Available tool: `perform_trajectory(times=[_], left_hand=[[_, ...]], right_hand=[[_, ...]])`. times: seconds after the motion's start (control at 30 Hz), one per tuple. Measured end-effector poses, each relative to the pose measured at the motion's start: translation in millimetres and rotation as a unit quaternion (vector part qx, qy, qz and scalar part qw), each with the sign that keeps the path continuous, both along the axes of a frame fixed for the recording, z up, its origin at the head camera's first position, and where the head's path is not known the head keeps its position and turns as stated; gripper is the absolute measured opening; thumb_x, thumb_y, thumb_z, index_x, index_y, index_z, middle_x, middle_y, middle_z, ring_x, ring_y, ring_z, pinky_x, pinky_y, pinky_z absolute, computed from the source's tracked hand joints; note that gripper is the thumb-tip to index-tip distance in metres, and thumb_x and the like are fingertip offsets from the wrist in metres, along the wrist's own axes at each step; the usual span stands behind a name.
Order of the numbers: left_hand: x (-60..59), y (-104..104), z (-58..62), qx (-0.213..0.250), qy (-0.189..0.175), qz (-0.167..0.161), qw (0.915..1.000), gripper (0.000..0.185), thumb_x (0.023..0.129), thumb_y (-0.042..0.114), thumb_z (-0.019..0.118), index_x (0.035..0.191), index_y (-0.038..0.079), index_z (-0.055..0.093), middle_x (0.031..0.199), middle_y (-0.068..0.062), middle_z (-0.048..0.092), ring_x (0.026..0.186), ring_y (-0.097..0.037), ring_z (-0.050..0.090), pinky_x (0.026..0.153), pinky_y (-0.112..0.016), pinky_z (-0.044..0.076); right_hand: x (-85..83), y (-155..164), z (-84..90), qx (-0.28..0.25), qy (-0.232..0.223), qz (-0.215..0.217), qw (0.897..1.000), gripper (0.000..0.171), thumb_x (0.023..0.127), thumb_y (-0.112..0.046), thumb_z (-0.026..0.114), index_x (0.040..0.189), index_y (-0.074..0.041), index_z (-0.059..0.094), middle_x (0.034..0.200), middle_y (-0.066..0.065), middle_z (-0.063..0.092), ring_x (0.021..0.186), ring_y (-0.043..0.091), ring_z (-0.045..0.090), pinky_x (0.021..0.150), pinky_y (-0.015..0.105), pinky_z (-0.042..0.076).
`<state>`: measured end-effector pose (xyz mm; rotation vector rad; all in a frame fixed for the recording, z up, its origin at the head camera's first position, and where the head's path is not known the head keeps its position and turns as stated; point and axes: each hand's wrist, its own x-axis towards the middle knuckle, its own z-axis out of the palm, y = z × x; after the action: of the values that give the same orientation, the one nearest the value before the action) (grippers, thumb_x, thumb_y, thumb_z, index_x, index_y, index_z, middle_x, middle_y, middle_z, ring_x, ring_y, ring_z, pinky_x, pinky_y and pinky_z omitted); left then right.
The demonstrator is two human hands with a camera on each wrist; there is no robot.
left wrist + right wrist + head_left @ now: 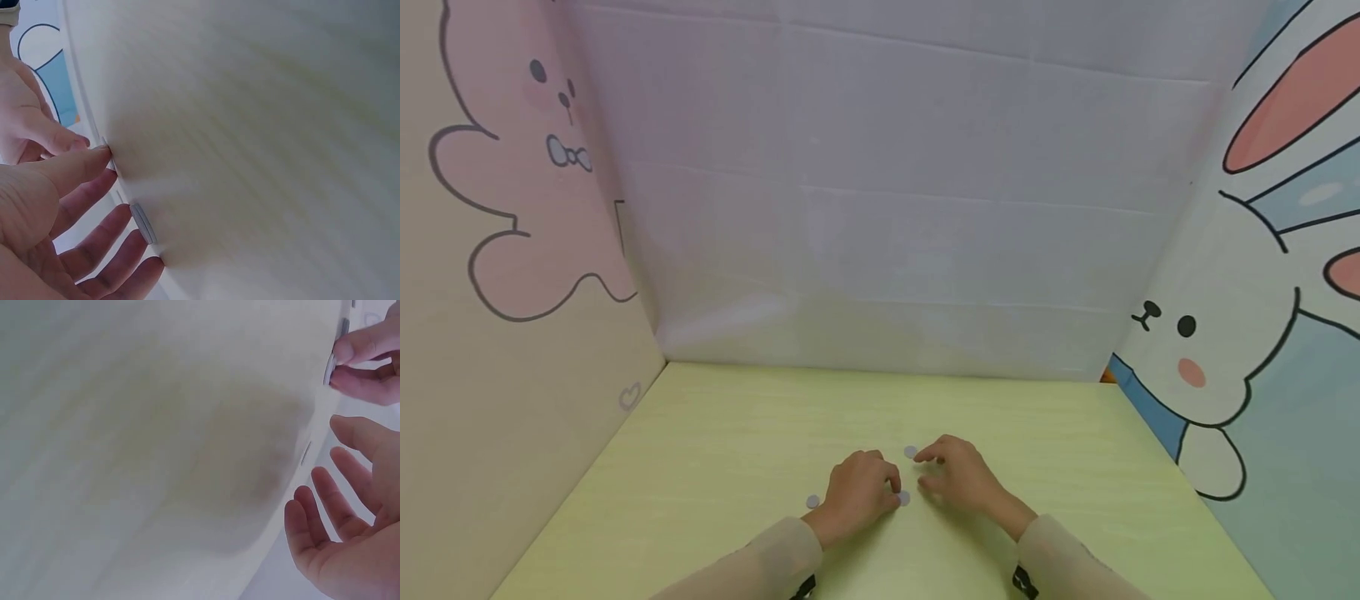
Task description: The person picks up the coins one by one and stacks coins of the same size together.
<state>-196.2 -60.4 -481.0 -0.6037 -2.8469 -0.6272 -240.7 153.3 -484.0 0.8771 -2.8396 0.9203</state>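
Note:
Three small round grey pieces lie around my hands. My left hand pinches one grey disc between thumb and index finger, at the tabletop. In the right wrist view that disc stands out under the fingertips. A second disc lies left of my left wrist; the left wrist view shows a grey piece with layered edges near the other fingers. My right hand hovers with thumb and fingers apart, holding nothing. Beside its index fingertip lies the third disc, seen edge-on as a thin disc in the right wrist view.
The pale yellow tabletop runs back to a white sheet wall. A side panel with a pink cartoon stands at the left, and one with a white rabbit at the right.

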Motion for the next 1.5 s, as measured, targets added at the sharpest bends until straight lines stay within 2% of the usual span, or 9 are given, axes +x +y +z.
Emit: perform_trajectory(times=[0.17,0.3,0.6,0.8,1.03,1.23,1.5], left_hand=[[-1.0,-0.2,-1.8,0.002,-0.001,0.003,1.0,0.013,0.08,0.027,0.094,0.079,0.023,0.081,0.08,0.008,0.065,0.072,-0.009,0.055,0.055,-0.028,0.046],[-1.0,0.0,-2.8,0.002,-0.006,0.004,1.0,0.014,0.08,0.027,0.094,0.079,0.023,0.081,0.08,0.008,0.065,0.072,-0.009,0.055,0.055,-0.028,0.046],[-1.8,0.1,-2.5,0.002,0.0,0.0,1.0,0.013,0.081,0.027,0.094,0.079,0.023,0.082,0.082,0.006,0.066,0.073,-0.01,0.056,0.055,-0.027,0.047],[-2.8,0.2,-4.1,-0.005,-0.001,0.0,1.0,0.014,0.081,0.029,0.094,0.079,0.024,0.082,0.082,0.007,0.066,0.073,-0.01,0.056,0.055,-0.027,0.047],[-3.2,-0.7,-3.8,-0.011,-0.001,-0.001,0.9999,0.014,0.081,0.031,0.094,0.08,0.024,0.082,0.083,0.008,0.066,0.073,-0.01,0.056,0.055,-0.028,0.049],[-3.4,-1.7,-4.1,-0.009,-0.009,0.002,0.9999,0.014,0.082,0.031,0.093,0.08,0.025,0.081,0.079,0.01,0.061,0.073,-0.008,0.053,0.055,-0.027,0.046],[-2.9,-1.0,-3.0,-0.007,-0.01,0.003,0.9999,0.014,0.082,0.031,0.093,0.08,0.024,0.081,0.079,0.01,0.06,0.072,-0.008,0.053,0.054,-0.027,0.045]], right_hand=[[-10.4,0.1,0.1,-0.001,0.0,-0.02,1.0,0.035,0.086,-0.011,0.089,0.119,-0.005,0.078,0.11,0.011,0.07,0.098,0.029,0.065,0.081,0.04,0.055],[-19.4,0.7,-3.6,0.002,0.002,-0.018,1.0,0.039,0.086,-0.013,0.089,0.121,-0.003,0.077,0.112,0.014,0.069,0.1,0.03,0.063,0.084,0.045,0.054],[-33.7,0.8,-9.8,0.004,-0.018,-0.017,1.0,0.032,0.091,-0.018,0.085,0.12,-0.007,0.079,0.112,0.009,0.065,0.105,0.029,0.057,0.089,0.049,0.049],[-37.4,-0.8,-9.2,0.008,-0.037,-0.018,0.999,0.029,0.092,-0.021,0.085,0.118,-0.009,0.08,0.115,0.01,0.061,0.105,0.028,0.053,0.088,0.047,0.046],[-39.6,-2.3,-10.6,0.005,-0.029,-0.017,0.999,0.025,0.092,-0.022,0.085,0.115,-0.01,0.082,0.114,0.01,0.061,0.103,0.026,0.052,0.087,0.045,0.044],[-40.6,-5.0,-12.1,0.001,-0.02,-0.025,0.999,0.023,0.091,-0.022,0.086,0.111,-0.011,0.084,0.11,0.007,0.062,0.1,0.023,0.052,0.086,0.041,0.043],[-41.6,-6.5,-12.4,0.001,-0.022,-0.036,0.999,0.02,0.091,-0.024,0.087,0.108,-0.013,0.085,0.109,0.005,0.062,0.099,0.022,0.054,0.086,0.042,0.045]])
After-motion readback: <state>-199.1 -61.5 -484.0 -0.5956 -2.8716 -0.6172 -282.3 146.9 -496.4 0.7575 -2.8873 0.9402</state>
